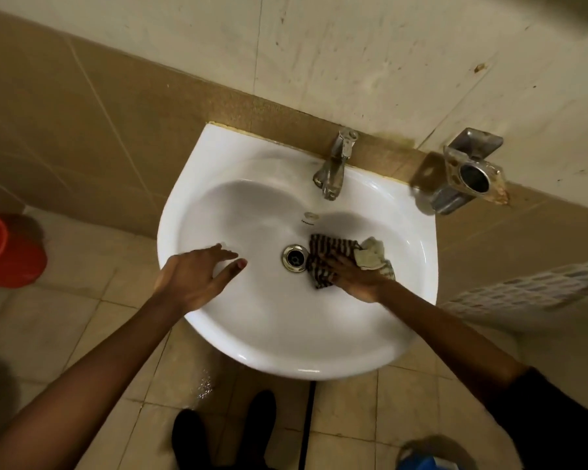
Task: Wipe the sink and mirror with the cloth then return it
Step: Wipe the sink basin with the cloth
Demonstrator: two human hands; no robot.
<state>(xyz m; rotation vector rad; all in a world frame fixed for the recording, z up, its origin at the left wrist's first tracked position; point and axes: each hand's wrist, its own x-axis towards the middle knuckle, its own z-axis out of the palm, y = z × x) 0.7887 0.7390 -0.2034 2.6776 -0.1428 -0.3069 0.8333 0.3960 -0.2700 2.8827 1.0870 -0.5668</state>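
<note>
A white wall-hung sink (272,347) fills the middle of the head view, with a steel drain (295,258) at the bottom of its bowl. A striped brown and pale cloth (333,247) lies in the bowl just right of the drain. My right hand (353,274) presses flat on the cloth, fingers pointing toward the drain. My left hand (197,271) rests on the sink's left rim with fingers spread, holding nothing. No mirror is in view.
A steel tap (335,164) stands at the sink's back edge. A metal holder (469,171) sticks out of the wall at right, above a white perforated basket (523,290). An orange bucket (7,249) sits on the tiled floor at left, a blue object (425,463) bottom right.
</note>
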